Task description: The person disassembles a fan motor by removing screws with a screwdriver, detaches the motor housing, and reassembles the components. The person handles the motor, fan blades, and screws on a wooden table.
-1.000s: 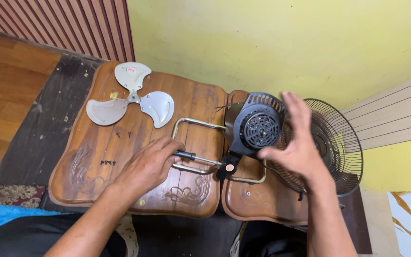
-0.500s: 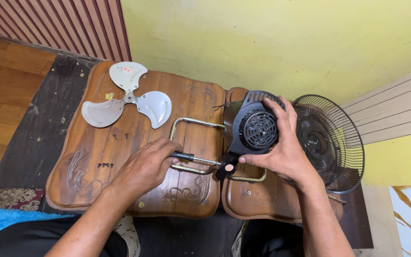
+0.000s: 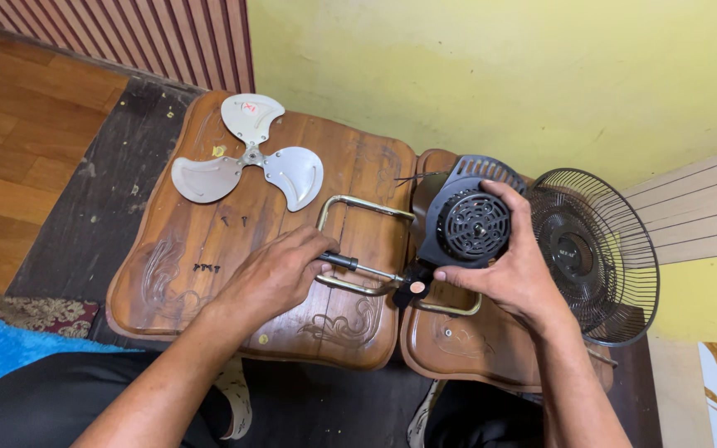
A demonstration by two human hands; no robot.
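Observation:
A black fan motor housing (image 3: 466, 222) with a round vented back rests on its brass wire stand (image 3: 364, 207), across two carved wooden tables. My right hand (image 3: 512, 270) grips the housing from its right side. My left hand (image 3: 280, 274) holds a screwdriver (image 3: 358, 266) by its black handle. The shaft points right, with its tip at the bracket under the housing.
A grey three-blade fan propeller (image 3: 246, 162) lies at the far left of the left wooden table (image 3: 192, 290). Small dark screws (image 3: 207, 267) lie near it. A black wire fan guard (image 3: 599, 253) stands behind my right hand. A yellow wall runs behind.
My right hand has come down from the wire guard and closed around the motor housing. My left hand and the screwdriver have stayed where they were.

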